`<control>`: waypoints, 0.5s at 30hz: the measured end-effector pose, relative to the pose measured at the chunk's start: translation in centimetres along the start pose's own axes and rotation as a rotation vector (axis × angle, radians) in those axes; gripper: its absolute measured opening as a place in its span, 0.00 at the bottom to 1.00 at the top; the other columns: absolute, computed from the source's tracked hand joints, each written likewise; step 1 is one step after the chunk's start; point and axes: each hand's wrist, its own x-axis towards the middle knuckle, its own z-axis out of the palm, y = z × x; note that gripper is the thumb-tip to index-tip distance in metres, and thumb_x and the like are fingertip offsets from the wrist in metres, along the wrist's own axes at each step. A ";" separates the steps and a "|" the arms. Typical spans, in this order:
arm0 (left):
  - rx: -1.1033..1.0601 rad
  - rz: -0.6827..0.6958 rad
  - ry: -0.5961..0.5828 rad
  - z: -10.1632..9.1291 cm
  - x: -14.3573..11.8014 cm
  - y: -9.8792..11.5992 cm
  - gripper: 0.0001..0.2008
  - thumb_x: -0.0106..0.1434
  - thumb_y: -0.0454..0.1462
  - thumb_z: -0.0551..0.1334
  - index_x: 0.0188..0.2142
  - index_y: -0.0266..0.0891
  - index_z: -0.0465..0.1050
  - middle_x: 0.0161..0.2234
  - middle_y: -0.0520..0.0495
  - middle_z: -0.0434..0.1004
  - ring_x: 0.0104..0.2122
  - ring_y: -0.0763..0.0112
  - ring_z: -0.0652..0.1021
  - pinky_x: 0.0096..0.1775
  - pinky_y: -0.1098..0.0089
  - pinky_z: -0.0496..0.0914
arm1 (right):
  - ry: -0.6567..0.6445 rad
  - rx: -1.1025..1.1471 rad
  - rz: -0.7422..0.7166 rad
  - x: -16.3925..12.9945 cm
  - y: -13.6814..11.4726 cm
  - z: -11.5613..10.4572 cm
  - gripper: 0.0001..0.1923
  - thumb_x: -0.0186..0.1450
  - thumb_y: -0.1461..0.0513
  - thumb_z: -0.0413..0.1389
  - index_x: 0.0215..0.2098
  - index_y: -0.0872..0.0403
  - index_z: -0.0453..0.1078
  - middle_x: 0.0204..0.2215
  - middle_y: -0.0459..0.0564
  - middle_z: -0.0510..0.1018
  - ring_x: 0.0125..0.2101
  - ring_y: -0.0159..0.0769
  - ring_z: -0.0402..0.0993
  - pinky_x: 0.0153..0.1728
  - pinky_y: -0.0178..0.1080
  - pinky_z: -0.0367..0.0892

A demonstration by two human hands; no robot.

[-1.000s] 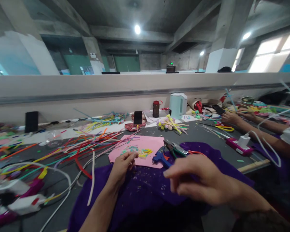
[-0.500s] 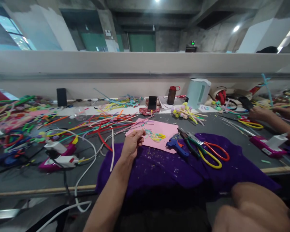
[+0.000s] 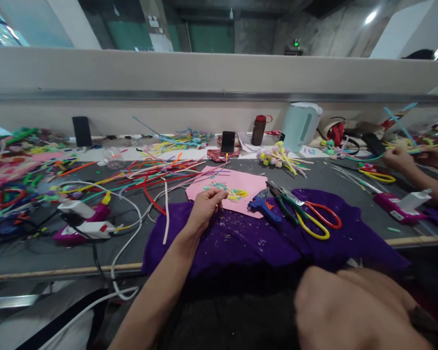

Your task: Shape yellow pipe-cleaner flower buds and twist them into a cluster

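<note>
Head view: left hand [image 3: 204, 211] pinches closed at the near edge of the pink sheet [image 3: 237, 187], at 12 o'clock on the purple cloth [image 3: 241, 243]. Thin and floppy, the sheet likely lifts best by an edge. Right hand [image 3: 354, 311], blurred at 5 o'clock: grip unclear.

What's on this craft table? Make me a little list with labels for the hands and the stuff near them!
left hand: fingers pinched at the near edge of the pink sheet, over the purple cloth
right hand: low and close to the camera, blurred, grip unclear
on the sheet: small yellow and green bits
beside it: blue glue gun, scissors
left of it: coloured pipe cleaners
</note>
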 end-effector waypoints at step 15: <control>1.020 0.489 -0.215 3.7 3.9 -0.2 0.12 0.57 0.38 0.57 0.39 0.42 0.74 0.40 0.47 0.74 0.41 0.67 0.71 0.44 0.67 0.64 | -0.002 -0.643 0.302 0.0 13.0 8.1 0.08 0.63 0.66 0.48 0.36 0.55 0.69 0.33 0.51 0.71 0.34 0.36 0.64 0.33 0.35 0.58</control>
